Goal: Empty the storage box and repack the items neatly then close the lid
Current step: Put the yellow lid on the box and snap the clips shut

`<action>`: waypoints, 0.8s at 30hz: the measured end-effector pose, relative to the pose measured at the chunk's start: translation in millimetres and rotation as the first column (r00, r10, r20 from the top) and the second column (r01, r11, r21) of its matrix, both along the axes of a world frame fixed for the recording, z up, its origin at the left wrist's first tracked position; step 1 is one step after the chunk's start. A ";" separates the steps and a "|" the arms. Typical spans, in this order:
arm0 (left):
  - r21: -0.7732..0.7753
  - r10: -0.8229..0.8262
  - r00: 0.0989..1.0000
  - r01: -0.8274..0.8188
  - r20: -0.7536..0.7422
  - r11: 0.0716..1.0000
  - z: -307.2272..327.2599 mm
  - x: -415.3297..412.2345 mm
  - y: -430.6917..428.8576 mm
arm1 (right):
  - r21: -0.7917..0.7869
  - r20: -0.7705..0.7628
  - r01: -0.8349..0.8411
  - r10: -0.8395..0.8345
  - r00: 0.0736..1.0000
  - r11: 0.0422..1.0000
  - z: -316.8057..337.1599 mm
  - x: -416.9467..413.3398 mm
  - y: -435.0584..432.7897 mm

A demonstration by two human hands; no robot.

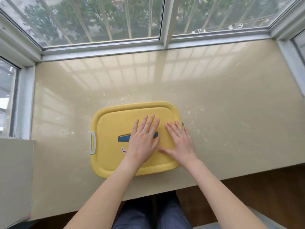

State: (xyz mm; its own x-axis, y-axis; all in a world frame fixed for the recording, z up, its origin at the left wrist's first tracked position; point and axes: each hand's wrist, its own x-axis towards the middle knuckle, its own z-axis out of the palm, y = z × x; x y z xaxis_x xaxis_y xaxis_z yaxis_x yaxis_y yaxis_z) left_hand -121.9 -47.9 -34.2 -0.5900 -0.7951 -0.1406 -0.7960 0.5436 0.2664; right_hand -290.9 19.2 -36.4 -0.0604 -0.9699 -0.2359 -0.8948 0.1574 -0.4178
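A storage box sits on the beige sill with its yellow lid [112, 126] on top, hiding the box body and whatever is inside. A blue handle [123, 138] lies flat in the lid's middle, and a small sticker [124, 150] is below it. A grey latch [93, 142] hangs at the lid's left edge, and another latch [183, 125] peeks out at the right edge. My left hand [143, 139] lies flat on the lid's centre, fingers spread, covering part of the handle. My right hand [180, 142] lies flat on the lid's right side, thumb touching the left hand.
The beige sill [214, 113] stretches wide around the box, bounded by window frames [102, 50] at the back and both sides. Its front edge [165, 190] runs just below the box. A grey ledge [14, 171] stands at the left.
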 end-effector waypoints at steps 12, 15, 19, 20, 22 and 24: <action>-0.099 -0.099 0.994 0.103 0.042 0.990 -39.0 -17.5 1.4 | -0.104 0.380 0.425 -0.359 0.852 0.899 -4.0 -18.5 26.7; -0.103 -0.095 0.994 0.101 0.057 0.990 -40.3 -17.7 2.1 | 0.071 0.444 0.543 -0.514 0.734 0.837 -2.4 -27.9 26.2; -0.101 -0.093 0.995 0.097 0.047 0.990 -40.3 -17.3 2.1 | 0.309 0.565 0.583 -0.639 0.522 0.751 -6.8 -29.8 13.2; -0.102 -0.092 0.995 0.096 0.045 0.990 -40.1 -17.2 2.1 | 0.336 0.581 0.591 -0.655 0.482 0.733 -8.0 -29.2 9.9; -0.098 -0.088 0.995 0.092 0.046 0.991 -40.0 -17.3 2.2 | 0.363 0.595 0.592 -0.668 0.447 0.719 -8.9 -27.9 4.3; -0.095 -0.085 0.995 0.089 0.044 0.992 -40.1 -17.2 2.2 | 0.357 0.609 0.607 -0.670 0.425 0.710 -9.0 -25.7 2.2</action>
State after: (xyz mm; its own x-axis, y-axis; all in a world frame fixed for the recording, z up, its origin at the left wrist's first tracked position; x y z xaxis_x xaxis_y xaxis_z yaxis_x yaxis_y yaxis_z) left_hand -139.1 -45.6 -74.3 -0.6530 -0.7520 -0.0903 -0.7535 0.6328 0.1786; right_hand -316.6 21.4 -45.4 -0.4558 -0.6997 -0.5502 -0.0044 0.6199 -0.7847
